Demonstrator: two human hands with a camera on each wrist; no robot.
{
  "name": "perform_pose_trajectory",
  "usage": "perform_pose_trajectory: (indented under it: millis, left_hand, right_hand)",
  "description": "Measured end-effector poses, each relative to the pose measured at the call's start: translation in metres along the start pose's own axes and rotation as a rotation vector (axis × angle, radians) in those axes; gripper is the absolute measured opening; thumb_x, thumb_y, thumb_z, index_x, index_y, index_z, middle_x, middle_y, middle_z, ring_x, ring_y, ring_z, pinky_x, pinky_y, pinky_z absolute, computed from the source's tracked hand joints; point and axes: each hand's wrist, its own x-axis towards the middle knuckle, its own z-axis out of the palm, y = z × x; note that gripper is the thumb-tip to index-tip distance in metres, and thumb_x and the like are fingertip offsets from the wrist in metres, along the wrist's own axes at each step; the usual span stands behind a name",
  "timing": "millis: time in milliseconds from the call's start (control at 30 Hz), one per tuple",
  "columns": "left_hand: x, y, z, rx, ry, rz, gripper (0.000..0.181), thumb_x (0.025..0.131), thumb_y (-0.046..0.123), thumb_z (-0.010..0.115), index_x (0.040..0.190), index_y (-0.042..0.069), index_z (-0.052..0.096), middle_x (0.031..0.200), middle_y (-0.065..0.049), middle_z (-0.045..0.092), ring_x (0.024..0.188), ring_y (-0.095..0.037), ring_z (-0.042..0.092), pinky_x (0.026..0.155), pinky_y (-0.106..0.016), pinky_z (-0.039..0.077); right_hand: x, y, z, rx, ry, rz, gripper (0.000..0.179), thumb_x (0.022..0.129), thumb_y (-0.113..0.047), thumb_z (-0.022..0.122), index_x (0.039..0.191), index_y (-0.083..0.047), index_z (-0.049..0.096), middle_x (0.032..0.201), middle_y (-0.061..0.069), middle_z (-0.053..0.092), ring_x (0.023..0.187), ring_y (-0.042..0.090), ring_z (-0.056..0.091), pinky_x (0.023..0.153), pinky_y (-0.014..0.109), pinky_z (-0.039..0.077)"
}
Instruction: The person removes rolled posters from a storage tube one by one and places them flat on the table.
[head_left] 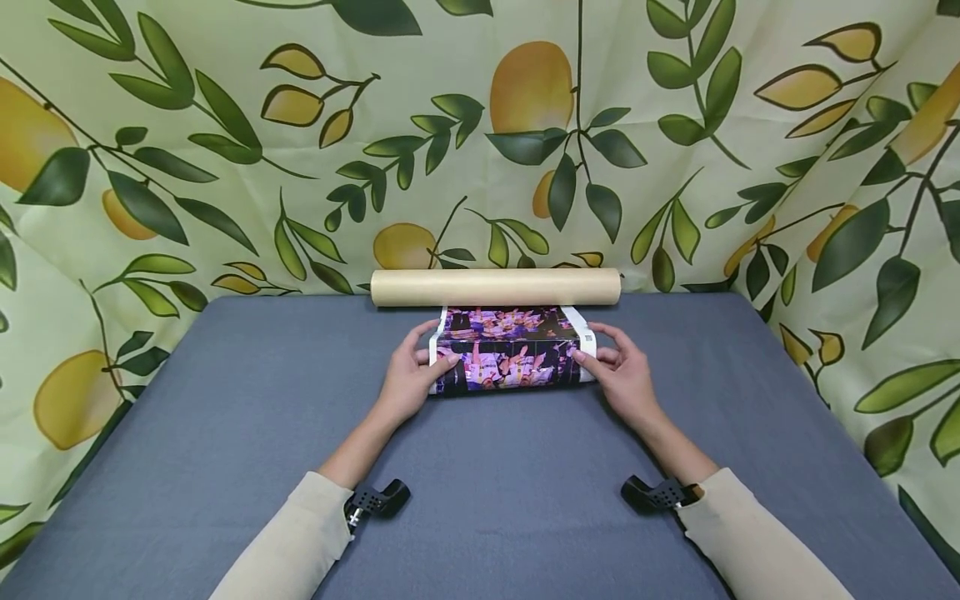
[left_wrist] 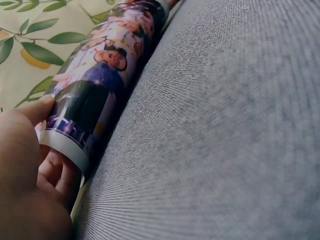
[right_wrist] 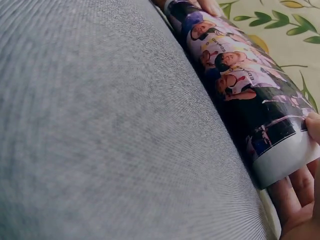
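Observation:
A glossy printed poster with white margins lies across the far middle of the table, its near part curled over into a roll. My left hand grips its left end, thumb on the printed face and fingers tucked inside the curl, as the left wrist view of the poster shows. At the opposite end, my right hand holds the poster the same way, thumb over the white margin and fingers beneath. Just behind the poster a long cream-coloured tube or roll lies crosswise and overlaps its far edge in the head view.
A grey-blue cloth covers the table under both forearms. Behind and at the sides hangs a pale curtain with leaf and fruit prints. Each wrist wears a black camera mount, the left one and the right one.

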Motion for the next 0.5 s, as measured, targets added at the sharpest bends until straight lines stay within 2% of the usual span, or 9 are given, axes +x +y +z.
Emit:
perform_pose_trajectory:
  millis: [100,133,167,200,267,300,367,433,500]
  left_hand:
    - [-0.0023,0.0006,-0.0016,0.133,-0.026,0.083,0.061,0.097,0.016,0.068,0.152,0.008,0.043,0.067,-0.008,0.066,0.046,-0.001,0.046,0.044,-0.02,0.036]
    - [-0.0032,0.0004,-0.0025,0.184,-0.036,0.103,0.062,0.097,0.019,0.068,0.153,0.01,0.043,0.064,-0.008,0.063,0.045,-0.003,0.042,0.044,-0.021,0.033]
    - [-0.0042,0.0004,-0.0031,0.229,-0.05,0.119,0.064,0.097,0.021,0.068,0.154,0.011,0.041,0.067,-0.008,0.064,0.049,-0.003,0.044,0.047,-0.022,0.036]
    - [-0.0049,0.0002,-0.0036,0.262,-0.068,0.13,0.068,0.096,0.023,0.07,0.156,0.012,0.039,0.076,-0.01,0.068,0.056,-0.003,0.052,0.053,-0.023,0.044]
    - [-0.0058,-0.0004,-0.0043,0.28,-0.108,0.13,0.079,0.093,0.024,0.074,0.159,0.016,0.032,0.105,-0.015,0.074,0.078,-0.011,0.067,0.073,-0.03,0.056]
    - [-0.006,-0.001,-0.0045,0.278,-0.128,0.126,0.084,0.091,0.025,0.075,0.16,0.018,0.028,0.12,-0.016,0.072,0.091,-0.016,0.071,0.084,-0.035,0.057]
    - [-0.0058,-0.0016,-0.0041,0.269,-0.15,0.123,0.091,0.09,0.025,0.077,0.162,0.02,0.023,0.142,-0.017,0.061,0.117,-0.024,0.068,0.103,-0.042,0.052]
    - [-0.0054,-0.0022,-0.004,0.27,-0.126,0.128,0.092,0.09,0.026,0.077,0.163,0.02,0.02,0.144,-0.017,0.059,0.121,-0.024,0.067,0.106,-0.042,0.051]
    - [-0.0054,-0.0014,-0.0037,0.253,-0.071,0.131,0.09,0.093,0.027,0.075,0.163,0.018,0.019,0.127,-0.02,0.07,0.094,-0.02,0.073,0.085,-0.036,0.059]
  right_hand:
    - [0.0011,0.0007,-0.0004,0.035,-0.002,0.001,0.055,0.093,-0.004,0.071,0.143,0.001,0.049,0.069,-0.016,0.069,0.05,-0.004,0.053,0.041,0.018,0.035]
    - [0.0013,0.0007,-0.0007,0.039,-0.004,0.004,0.055,0.094,-0.003,0.07,0.144,0.001,0.048,0.069,-0.015,0.069,0.052,-0.004,0.056,0.042,0.017,0.037]
    - [0.0015,0.0006,-0.0009,0.045,-0.002,0.01,0.055,0.094,-0.003,0.069,0.145,0.001,0.048,0.069,-0.015,0.07,0.054,-0.003,0.059,0.043,0.017,0.04]
    - [0.0017,0.0006,-0.0011,0.05,0.001,0.016,0.056,0.095,-0.004,0.068,0.146,0.002,0.047,0.069,-0.016,0.07,0.055,-0.003,0.062,0.044,0.017,0.042]
    - [0.0022,0.0005,-0.0018,0.06,0.008,0.031,0.055,0.096,-0.005,0.067,0.146,0.002,0.046,0.068,-0.017,0.071,0.056,-0.003,0.062,0.045,0.016,0.044]
    - [0.0022,0.0004,-0.0021,0.058,0.01,0.037,0.054,0.097,-0.006,0.066,0.147,0.001,0.046,0.069,-0.018,0.072,0.057,-0.003,0.064,0.047,0.016,0.045]
    - [0.0018,-0.0003,-0.0023,0.062,0.002,0.038,0.054,0.099,-0.009,0.064,0.148,0.001,0.045,0.072,-0.021,0.073,0.061,-0.004,0.067,0.051,0.015,0.05]
    - [0.0007,-0.0009,-0.0031,0.036,-0.022,0.012,0.053,0.101,-0.01,0.061,0.15,-0.001,0.043,0.072,-0.025,0.07,0.061,-0.006,0.065,0.05,0.014,0.048]
    - [-0.001,-0.0013,-0.004,0.021,-0.068,-0.034,0.055,0.102,-0.009,0.058,0.154,-0.002,0.039,0.076,-0.026,0.071,0.066,-0.005,0.067,0.053,0.014,0.048]
